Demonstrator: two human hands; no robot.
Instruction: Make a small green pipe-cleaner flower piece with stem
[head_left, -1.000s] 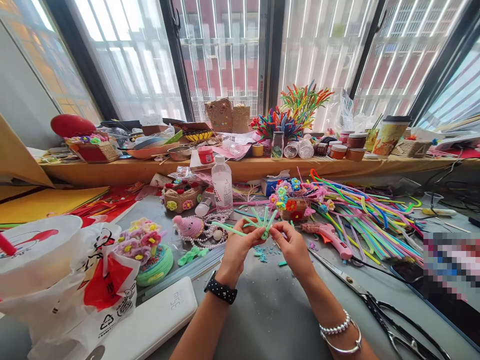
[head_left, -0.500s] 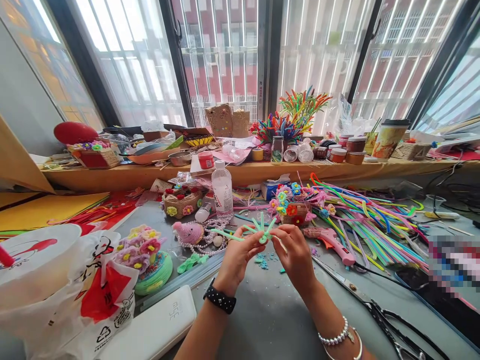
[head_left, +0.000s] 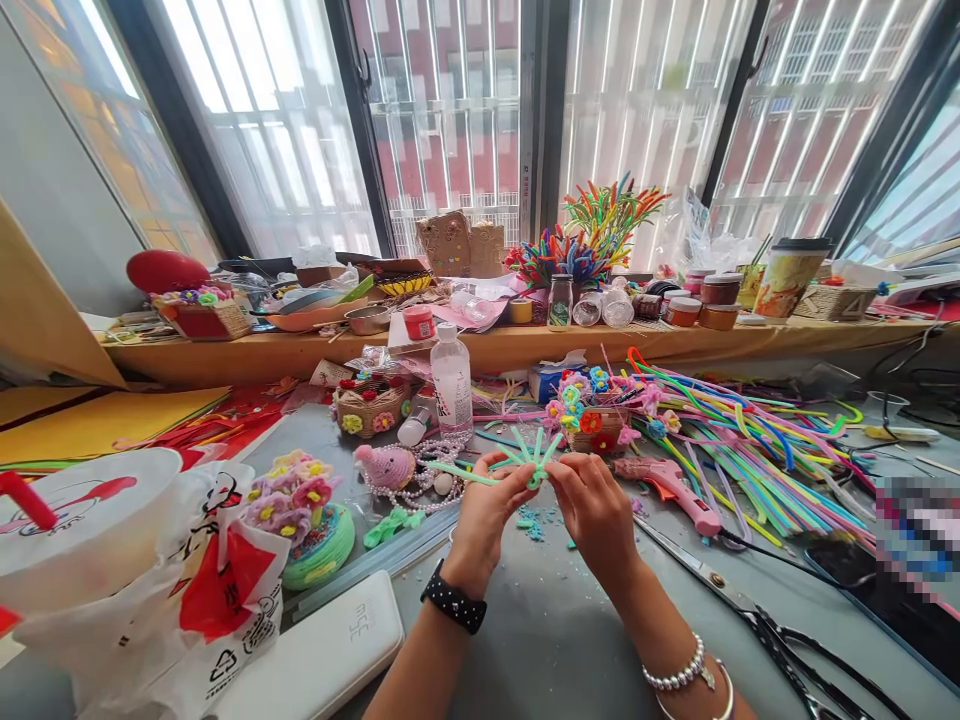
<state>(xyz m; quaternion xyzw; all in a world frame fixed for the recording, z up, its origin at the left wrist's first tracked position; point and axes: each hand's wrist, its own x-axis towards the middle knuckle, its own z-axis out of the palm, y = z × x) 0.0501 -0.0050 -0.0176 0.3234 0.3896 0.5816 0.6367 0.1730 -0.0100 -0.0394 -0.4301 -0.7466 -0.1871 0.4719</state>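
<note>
Light green pipe cleaners, joined at a small curled centre with several stems fanning out, are held up over the grey table between both hands. My left hand, with a black dotted watch band, pinches them from the left; one long stem sticks out past its fingers to the left. My right hand, wearing silver bracelets, has its thumb and fingers closed on the right side of the curled centre. Small teal scraps lie on the table just beneath. The fingers partly cover the join.
Black-handled scissors and a pink glue gun lie on the right, before a pile of coloured pipe cleaners. A bottle stands behind my hands. At left are a white power bank and a plastic bag.
The view has shifted slightly, so everything sits a little farther right. Both hands keep their pinch on the green pipe cleaners, with only small finger movement.
</note>
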